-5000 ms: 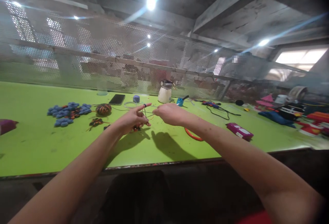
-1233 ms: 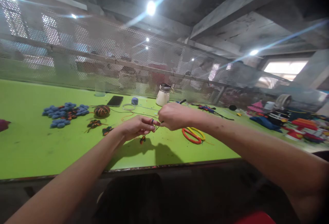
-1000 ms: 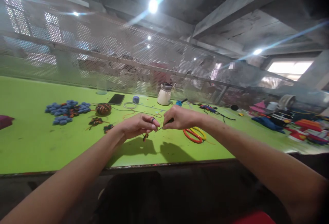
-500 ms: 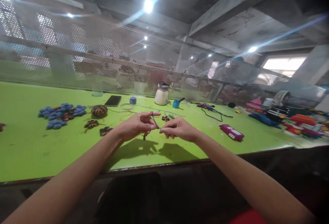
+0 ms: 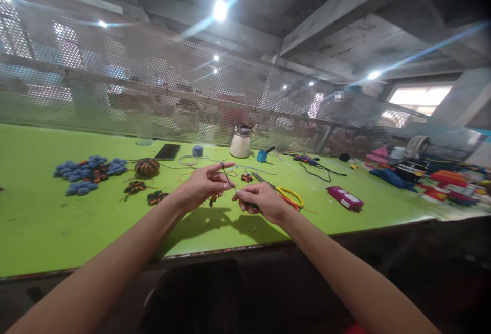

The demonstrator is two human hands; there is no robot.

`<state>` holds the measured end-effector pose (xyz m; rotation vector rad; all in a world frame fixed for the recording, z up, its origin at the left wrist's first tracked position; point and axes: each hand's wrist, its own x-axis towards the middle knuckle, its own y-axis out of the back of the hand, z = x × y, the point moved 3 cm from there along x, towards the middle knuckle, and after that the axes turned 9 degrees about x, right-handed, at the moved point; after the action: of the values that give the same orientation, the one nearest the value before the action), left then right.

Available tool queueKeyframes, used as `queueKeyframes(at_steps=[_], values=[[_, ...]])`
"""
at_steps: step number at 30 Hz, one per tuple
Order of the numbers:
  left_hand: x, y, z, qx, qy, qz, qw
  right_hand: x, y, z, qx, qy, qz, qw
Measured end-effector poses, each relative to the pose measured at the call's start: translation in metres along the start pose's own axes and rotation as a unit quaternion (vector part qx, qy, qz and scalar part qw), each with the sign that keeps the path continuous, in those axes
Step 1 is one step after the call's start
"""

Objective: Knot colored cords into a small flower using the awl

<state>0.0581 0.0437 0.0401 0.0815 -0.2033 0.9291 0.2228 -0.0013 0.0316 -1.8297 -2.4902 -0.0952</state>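
Fingertips meet over dark yarn

The left hand (image 5: 201, 185) pinches a small yarn piece (image 5: 213, 201) between thumb and fingers, its index finger stretched out with dark yarn (image 5: 225, 173) looped over it. The small yarn piece hangs below that hand, above the green table (image 5: 115, 237). The right hand (image 5: 263, 201) is curled around a slim dark tool (image 5: 251, 205), mostly hidden by the fingers, its fingertips just beside the left ones.

Behind the right hand lie scissors (image 5: 291, 196) with 1 yellow and 1 red handle, near 1 dark-and-orange flower (image 5: 246, 178). Left of the hands are 2 similar flowers (image 5: 135, 186), a striped yarn ball (image 5: 147, 168) and a blue flower cluster (image 5: 82, 170). Farther back stand a pale jug (image 5: 240, 142) and a blue pot (image 5: 262, 156); a purple packet (image 5: 345, 198) lies to the right.
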Motion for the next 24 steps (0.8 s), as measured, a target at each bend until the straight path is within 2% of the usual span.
queueKeyframes(at_steps=[11, 20, 24], values=[[0.004, 0.001, -0.002, 0.083, -0.018, 0.018, 0.996, -0.005, -0.009, 0.001, 0.011, -0.03, 0.076, 0.997], [0.008, 0.004, -0.004, 0.228, -0.062, 0.107, 0.966, 0.007, -0.023, 0.014, 0.083, -0.008, 0.142, 0.986], [0.008, 0.004, -0.002, 0.282, -0.117, 0.175, 0.936, 0.016, -0.032, 0.018, 0.152, -0.017, 0.158, 0.976]])
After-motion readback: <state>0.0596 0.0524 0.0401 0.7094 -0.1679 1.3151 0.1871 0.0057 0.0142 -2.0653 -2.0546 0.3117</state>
